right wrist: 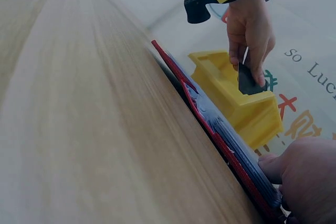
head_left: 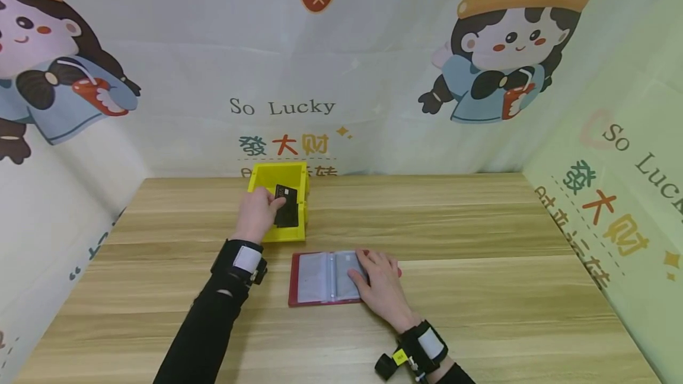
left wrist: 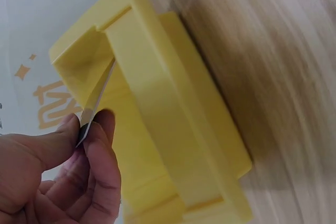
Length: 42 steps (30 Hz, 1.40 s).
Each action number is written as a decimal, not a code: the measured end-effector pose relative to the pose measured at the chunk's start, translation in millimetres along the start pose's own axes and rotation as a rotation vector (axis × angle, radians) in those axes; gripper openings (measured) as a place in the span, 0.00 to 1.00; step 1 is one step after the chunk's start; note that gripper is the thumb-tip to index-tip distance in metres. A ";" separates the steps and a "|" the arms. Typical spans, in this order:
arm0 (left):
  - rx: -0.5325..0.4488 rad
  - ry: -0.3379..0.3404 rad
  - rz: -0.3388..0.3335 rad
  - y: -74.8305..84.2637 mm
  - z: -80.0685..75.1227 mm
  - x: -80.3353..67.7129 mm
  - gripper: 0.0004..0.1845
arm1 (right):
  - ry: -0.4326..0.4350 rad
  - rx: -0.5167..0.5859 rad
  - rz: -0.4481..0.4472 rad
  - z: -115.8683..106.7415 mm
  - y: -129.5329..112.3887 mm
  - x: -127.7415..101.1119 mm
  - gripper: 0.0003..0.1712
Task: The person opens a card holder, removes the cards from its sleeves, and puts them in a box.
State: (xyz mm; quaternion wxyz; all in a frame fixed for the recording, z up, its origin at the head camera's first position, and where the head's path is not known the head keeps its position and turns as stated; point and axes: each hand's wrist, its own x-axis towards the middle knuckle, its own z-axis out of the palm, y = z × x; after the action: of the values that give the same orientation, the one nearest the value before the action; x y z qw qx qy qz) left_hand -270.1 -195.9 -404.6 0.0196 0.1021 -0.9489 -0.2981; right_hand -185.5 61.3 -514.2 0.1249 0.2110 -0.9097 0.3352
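Note:
My left hand [head_left: 255,213] pinches a thin black card [head_left: 287,206] between thumb and fingers. In the head view the card overlaps the inside of a yellow plastic bin [head_left: 278,234]; the right wrist view shows it at the bin's rim. The left wrist view has the card nearly edge-on. On the table, closer to me, a red card holder [head_left: 293,280] lies open, its clear plastic sleeves [head_left: 312,277] showing. My right hand [head_left: 381,286] rests on its right-hand page, thumb lying on the sleeves and fingers spread toward the far right edge.
The wood-grain table [head_left: 480,289] extends to both sides of the card holder. A printed cloth [head_left: 384,76] with cartoon figures and lettering hangs behind the table and along its sides. The bin stands near the table's back edge.

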 end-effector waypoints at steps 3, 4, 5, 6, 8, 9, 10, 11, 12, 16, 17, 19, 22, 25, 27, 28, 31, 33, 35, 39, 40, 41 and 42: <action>-0.014 -0.005 -0.004 -1.2 4.0 3.3 0.17 | -0.004 0.005 0.005 -0.6 -0.7 -0.1 0.26; -0.018 -0.003 -0.004 -1.6 5.4 4.1 0.17 | -0.005 0.007 0.007 -0.7 -0.8 -0.2 0.26; -0.023 0.000 -0.006 -2.3 6.8 5.1 0.17 | -0.005 0.008 0.007 -0.6 -0.7 -0.3 0.26; -0.026 0.005 -0.005 -3.1 8.2 6.1 0.18 | -0.006 0.008 0.007 -0.6 -0.7 -0.3 0.26; -0.024 0.014 -0.004 -4.3 11.3 7.7 0.18 | -0.004 0.007 0.008 -0.2 -0.5 -0.4 0.26; -0.024 0.018 -0.005 -4.8 12.6 8.5 0.18 | -0.002 0.007 0.007 -0.2 -0.5 -0.4 0.26; -0.021 0.022 -0.008 -5.2 14.1 9.3 0.18 | -0.001 0.006 0.006 0.1 -0.3 -0.5 0.26; -0.016 0.023 -0.009 -5.7 15.5 10.2 0.18 | 0.001 0.004 0.004 0.4 -0.2 -0.5 0.26; -0.009 0.025 -0.009 -6.4 17.1 11.3 0.18 | 0.002 0.002 0.003 0.5 -0.1 -0.6 0.26; 0.019 0.025 -0.009 -9.1 23.3 15.8 0.19 | 0.005 -0.003 -0.006 1.7 0.5 -0.3 0.26; 0.023 0.024 -0.011 -9.8 24.6 16.7 0.19 | 0.006 -0.003 -0.008 2.1 0.6 -0.1 0.26; 0.031 0.023 -0.013 -10.6 27.2 17.9 0.19 | 0.008 -0.004 -0.011 2.7 1.0 0.1 0.26; 0.042 0.019 -0.029 -11.1 30.2 18.9 0.18 | 0.015 -0.007 -0.016 3.1 1.3 0.1 0.26; 0.052 0.011 -0.045 -10.1 32.1 18.8 0.17 | 0.019 -0.007 -0.015 2.7 1.5 -0.3 0.26; 0.064 0.005 -0.049 -8.7 33.3 18.6 0.16 | 0.019 -0.002 -0.010 2.0 1.2 -0.4 0.26; 0.073 0.002 -0.048 -7.8 33.8 18.4 0.15 | 0.017 -0.002 -0.007 1.7 1.1 -0.5 0.27; 0.119 -0.001 -0.050 -3.9 35.9 17.4 0.15 | 0.014 -0.004 -0.002 0.9 0.7 -0.6 0.27; 0.143 0.000 -0.054 -1.2 38.1 16.8 0.15 | 0.010 -0.002 0.001 0.9 1.1 -0.7 0.27; 0.172 0.002 -0.056 0.8 40.3 16.2 0.16 | 0.007 -0.004 0.001 0.9 1.4 -0.6 0.27; 0.209 0.002 -0.062 2.4 44.7 16.3 0.18 | 0.007 -0.010 -0.006 1.0 1.7 -0.4 0.27; 0.219 -0.001 -0.060 2.4 45.7 16.8 0.18 | 0.008 -0.012 -0.008 1.0 1.7 -0.4 0.27; 0.224 -0.003 -0.060 2.3 46.6 17.5 0.17 | 0.011 -0.012 -0.009 1.0 1.7 -0.4 0.26; 0.227 -0.006 -0.060 2.2 47.5 18.0 0.17 | 0.012 -0.013 -0.009 1.1 1.8 -0.3 0.26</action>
State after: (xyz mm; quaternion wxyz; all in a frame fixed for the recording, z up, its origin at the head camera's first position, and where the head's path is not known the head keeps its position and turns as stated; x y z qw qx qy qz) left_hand -292.8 -171.2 -442.7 -0.0040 0.1312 -0.9731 -0.1894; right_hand -186.1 61.9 -516.2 0.1332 0.2124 -0.9101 0.3299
